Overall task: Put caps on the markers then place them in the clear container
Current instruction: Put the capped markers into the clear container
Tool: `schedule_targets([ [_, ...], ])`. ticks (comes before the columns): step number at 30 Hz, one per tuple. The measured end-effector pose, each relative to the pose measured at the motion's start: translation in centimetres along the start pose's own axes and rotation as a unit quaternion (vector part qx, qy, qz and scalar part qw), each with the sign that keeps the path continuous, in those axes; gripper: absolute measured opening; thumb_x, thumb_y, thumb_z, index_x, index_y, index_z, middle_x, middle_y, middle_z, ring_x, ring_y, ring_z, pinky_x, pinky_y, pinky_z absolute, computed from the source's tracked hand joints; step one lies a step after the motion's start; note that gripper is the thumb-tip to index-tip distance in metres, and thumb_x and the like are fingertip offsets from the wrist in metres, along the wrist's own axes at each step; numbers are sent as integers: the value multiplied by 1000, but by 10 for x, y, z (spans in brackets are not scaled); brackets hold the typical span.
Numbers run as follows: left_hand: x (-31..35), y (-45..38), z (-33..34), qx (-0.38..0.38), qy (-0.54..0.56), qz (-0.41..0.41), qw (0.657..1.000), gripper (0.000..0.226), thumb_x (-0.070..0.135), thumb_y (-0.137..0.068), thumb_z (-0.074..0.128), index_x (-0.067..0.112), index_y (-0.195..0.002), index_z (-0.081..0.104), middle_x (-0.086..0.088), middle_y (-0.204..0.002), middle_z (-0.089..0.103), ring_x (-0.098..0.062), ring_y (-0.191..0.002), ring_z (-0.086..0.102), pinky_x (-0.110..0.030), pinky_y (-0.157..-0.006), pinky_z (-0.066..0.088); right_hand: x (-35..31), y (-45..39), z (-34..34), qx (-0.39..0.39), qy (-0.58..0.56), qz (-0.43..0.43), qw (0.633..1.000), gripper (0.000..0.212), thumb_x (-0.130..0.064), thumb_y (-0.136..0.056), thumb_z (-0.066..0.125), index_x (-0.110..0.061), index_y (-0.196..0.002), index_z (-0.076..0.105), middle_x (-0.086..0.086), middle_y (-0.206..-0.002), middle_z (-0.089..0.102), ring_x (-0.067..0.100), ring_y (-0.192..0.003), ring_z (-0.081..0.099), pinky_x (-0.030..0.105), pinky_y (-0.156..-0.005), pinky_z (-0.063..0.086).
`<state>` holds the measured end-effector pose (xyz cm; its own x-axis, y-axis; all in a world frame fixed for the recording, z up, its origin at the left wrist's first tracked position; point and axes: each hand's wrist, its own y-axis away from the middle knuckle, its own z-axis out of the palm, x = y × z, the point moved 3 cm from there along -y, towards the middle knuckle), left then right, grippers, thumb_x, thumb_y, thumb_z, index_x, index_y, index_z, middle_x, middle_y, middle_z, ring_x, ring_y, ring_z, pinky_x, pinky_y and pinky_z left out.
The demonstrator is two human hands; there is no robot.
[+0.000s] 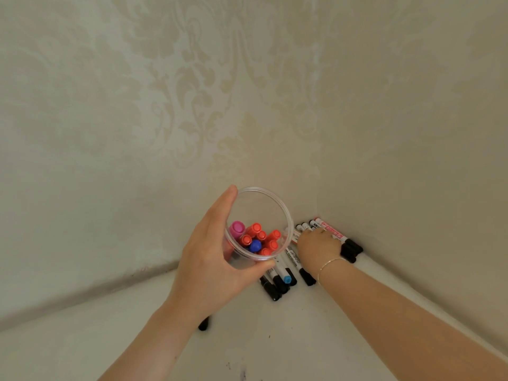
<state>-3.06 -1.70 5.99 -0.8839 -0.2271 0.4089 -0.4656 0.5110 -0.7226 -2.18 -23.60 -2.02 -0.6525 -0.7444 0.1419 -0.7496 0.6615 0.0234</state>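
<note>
My left hand [211,257] grips the clear container [270,204] and holds it above the white table. Inside stand several capped markers [258,240]: red ones, a pink one and a blue one. My right hand [319,244] reaches into the corner and lies over a pile of white markers [291,259] with mostly black caps; its fingers are hidden, so I cannot tell whether they hold any. One marker in the pile has a light blue cap [287,279]. A marker with red print [331,229] lies against the wall.
The white table [288,339] meets patterned beige walls [192,105] in a corner where the pile lies. A lone black cap or marker end [204,324] sticks out from under my left forearm.
</note>
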Motion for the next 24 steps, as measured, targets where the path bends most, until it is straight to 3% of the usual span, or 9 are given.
schedule_targets([
  [5,-3,-2,-2,-6,0,1,1000,107,41,-59,87,30,-148,28,38,-143,24,20,-128,26,4,-92,29,-2,-5,2,9,-21,21,1000,55,-18,-95,48,2,-141,27,22,-138,36,33,-124,42,39,-90,47],
  [9,-7,-4,1,-8,-4,5,1000,107,41,-60,87,32,-148,27,42,-141,24,18,-129,27,-10,-97,38,2,-10,5,7,-49,10,999,58,-15,-91,53,2,-141,28,22,-138,39,30,-123,46,37,-94,48],
  [15,-7,-1,5,-15,4,6,1000,107,46,-60,85,35,-148,25,42,-141,23,14,-132,28,-5,-96,37,9,-7,-17,-18,-129,-53,990,42,-8,-93,45,-4,-135,40,14,-134,48,26,-124,47,34,-95,45],
  [17,-5,-1,5,-14,6,8,1000,106,54,-59,81,37,-147,24,45,-140,22,16,-131,27,-3,-95,36,18,-3,-39,-38,-203,-66,976,35,-14,-94,45,-4,-127,46,11,-112,58,26,-102,58,29,-77,48],
  [20,-4,1,5,-2,6,6,1000,105,55,-60,81,37,-147,24,43,-141,23,16,-131,28,-4,-97,33,37,16,-85,-29,-273,-101,956,18,-16,-93,47,-6,-108,49,3,-73,49,18,-62,49,23,-49,37],
  [24,0,3,6,14,10,-3,1000,103,55,-60,81,41,-144,22,40,-142,26,12,-132,30,-1,-98,29,71,60,-148,-24,-375,-139,916,7,-9,-88,48,-2,-90,49,9,-66,49,19,-50,46,24,-46,39],
])
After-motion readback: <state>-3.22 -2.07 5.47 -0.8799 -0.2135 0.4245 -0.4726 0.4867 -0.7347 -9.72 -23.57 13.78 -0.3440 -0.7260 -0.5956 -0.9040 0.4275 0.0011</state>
